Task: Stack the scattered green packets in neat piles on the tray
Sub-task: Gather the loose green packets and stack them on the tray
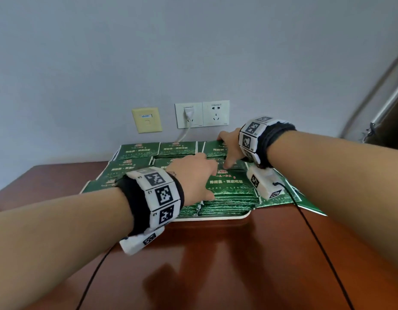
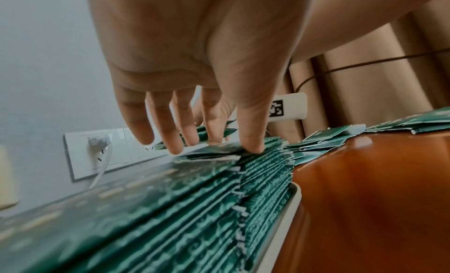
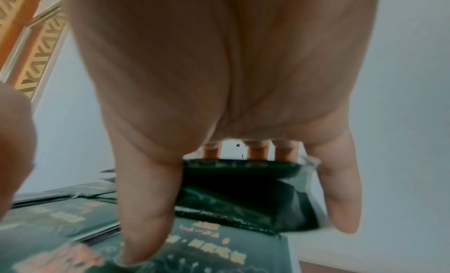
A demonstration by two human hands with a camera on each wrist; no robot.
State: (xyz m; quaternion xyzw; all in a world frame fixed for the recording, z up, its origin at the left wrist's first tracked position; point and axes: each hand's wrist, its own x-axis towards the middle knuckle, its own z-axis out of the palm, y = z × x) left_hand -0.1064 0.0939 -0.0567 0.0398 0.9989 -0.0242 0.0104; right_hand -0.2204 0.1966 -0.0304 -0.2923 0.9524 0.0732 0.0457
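Green packets [image 1: 229,189] stand in several piles on a white tray [image 1: 215,217], which sits on a brown table. My left hand [image 1: 207,180] lies on the front middle piles. Its straight, spread fingers [image 2: 175,135] touch the top packet, and its thumb presses the pile's corner. My right hand [image 1: 229,151] spans the back right pile. There its fingers hook over the far edge and its thumb [image 3: 146,210] points down on the near side. It grips a small bunch of packets [image 3: 243,190], tilted up off the pile below.
Loose green packets [image 1: 305,202] lie scattered on the table right of the tray, also visible as packets [image 2: 328,138] in the left wrist view. Wall sockets [image 1: 202,114] with a plugged white cable sit just behind the tray. Black wrist cables trail over the table [image 1: 215,265].
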